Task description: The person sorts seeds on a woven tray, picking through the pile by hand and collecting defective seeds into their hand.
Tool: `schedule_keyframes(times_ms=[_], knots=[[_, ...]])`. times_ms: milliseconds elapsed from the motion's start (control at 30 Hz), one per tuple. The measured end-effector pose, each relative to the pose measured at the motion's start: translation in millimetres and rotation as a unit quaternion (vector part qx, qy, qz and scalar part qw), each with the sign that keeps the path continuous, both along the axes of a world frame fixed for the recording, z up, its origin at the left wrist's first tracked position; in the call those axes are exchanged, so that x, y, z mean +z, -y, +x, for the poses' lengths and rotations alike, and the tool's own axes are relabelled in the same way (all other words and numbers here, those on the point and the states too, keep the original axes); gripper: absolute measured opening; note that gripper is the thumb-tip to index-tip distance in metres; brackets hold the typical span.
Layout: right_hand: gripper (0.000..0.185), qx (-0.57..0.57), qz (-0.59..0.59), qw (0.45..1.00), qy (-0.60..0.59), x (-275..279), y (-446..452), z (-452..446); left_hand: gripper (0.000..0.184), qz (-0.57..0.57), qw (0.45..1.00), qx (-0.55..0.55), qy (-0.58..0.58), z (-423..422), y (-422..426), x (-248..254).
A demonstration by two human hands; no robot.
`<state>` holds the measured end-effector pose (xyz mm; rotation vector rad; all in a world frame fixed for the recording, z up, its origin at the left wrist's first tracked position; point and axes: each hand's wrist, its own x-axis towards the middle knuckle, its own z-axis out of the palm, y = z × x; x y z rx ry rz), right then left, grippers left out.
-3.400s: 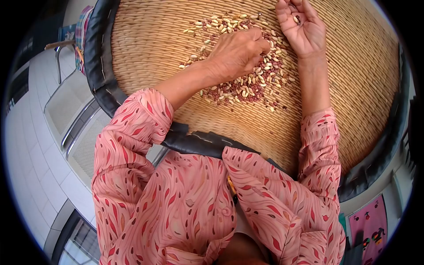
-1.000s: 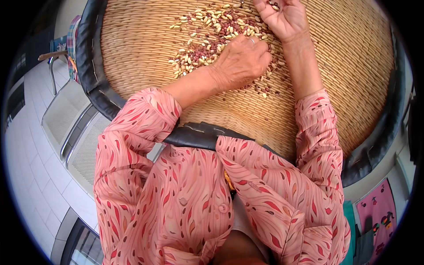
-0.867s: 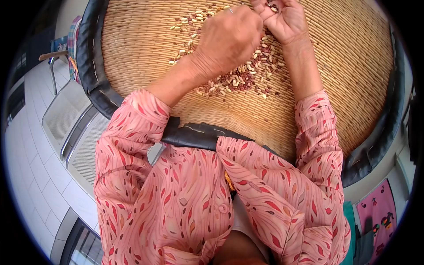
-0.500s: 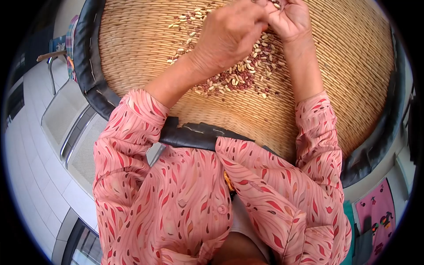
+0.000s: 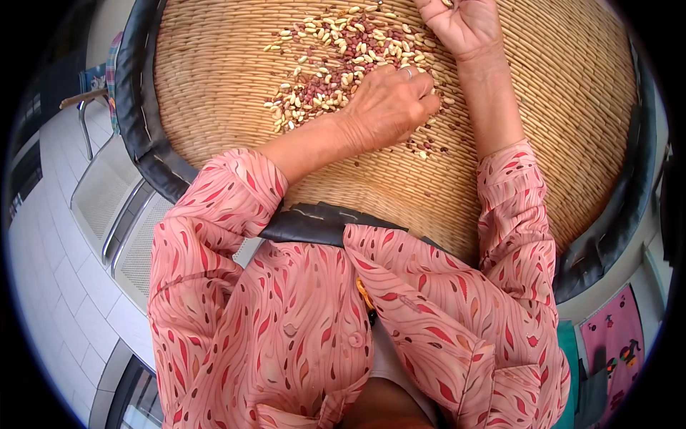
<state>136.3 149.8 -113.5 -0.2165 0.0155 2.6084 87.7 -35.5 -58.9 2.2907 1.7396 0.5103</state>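
Note:
Cream and dark red beans [image 5: 318, 89] lie in a loose pile on a round woven tray [image 5: 572, 93]. Over the near right part of the pile is my left hand [image 5: 393, 104], palm down with a ring on one finger. Its fingers are curled in against the beans, and the fingertips are hidden under the hand. My right hand [image 5: 468, 25] is at the top edge of the view, palm up and cupped. A few small beans show at its palm edge; its fingertips are cut off by the frame.
A black stitched rim [image 5: 136, 93] runs round the tray, and its near side touches my patterned pink shirt [image 5: 307, 307]. Perforated metal seats [image 5: 107, 182] stand at the left on a tiled floor [image 5: 53, 250]. A pink printed cloth [image 5: 614, 343] is at the lower right.
My left hand has moved away from my right palm, down onto the near right part of the bean pile, uncovering beans farther back. My right hand has shifted slightly up.

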Motion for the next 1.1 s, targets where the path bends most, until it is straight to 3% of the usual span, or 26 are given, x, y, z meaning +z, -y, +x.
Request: schedule_keyframes(times_ms=[233,333,533,600,667,767,800,933,1000,1100], knots=[[0.030,-0.040,-0.012,0.995,0.088,6.2,5.1,-0.5,0.015,0.003,1.000,0.020,-0.004,4.8,-2.2,5.4],[0.029,-0.034,0.001,0.996,0.078,4.8,4.1,-0.3,0.014,-0.007,0.998,0.062,0.023,-5.6,-6.5,14.7],[0.032,0.038,0.019,0.998,0.038,11.8,14.1,-0.8,0.017,0.125,0.956,0.228,0.136,-57.4,-39.8,48.6],[0.032,0.028,0.017,0.999,0.039,6.3,20.6,-6.0,0.009,0.098,0.959,0.217,0.150,-62.2,-42.3,52.8],[0.030,0.042,0.015,0.999,0.005,1.5,21.5,-8.7,0.014,0.112,0.958,0.201,0.171,-68.5,-40.7,51.7],[0.029,0.014,-0.036,0.998,0.040,-2.7,11.8,-1.4,0.017,-0.069,0.953,0.253,0.151,-90.5,-22.9,81.8],[0.027,0.012,-0.040,0.999,0.030,-0.6,8.1,1.1,0.017,-0.049,0.963,0.238,0.113,-111.6,-11.6,67.2],[0.023,-0.040,-0.047,0.998,0.024,-5.1,-13.9,9.8,0.039,-0.249,0.945,0.183,-0.104,-139.1,48.7,60.3],[0.022,-0.032,-0.036,0.999,0.001,-5.1,-21.4,13.4,0.045,-0.343,0.920,0.161,-0.102,-130.5,73.8,52.4],[0.021,-0.040,-0.039,0.998,0.003,1.4,-21.2,15.3,0.046,-0.374,0.907,0.192,0.008,-108.6,74.7,47.3]])
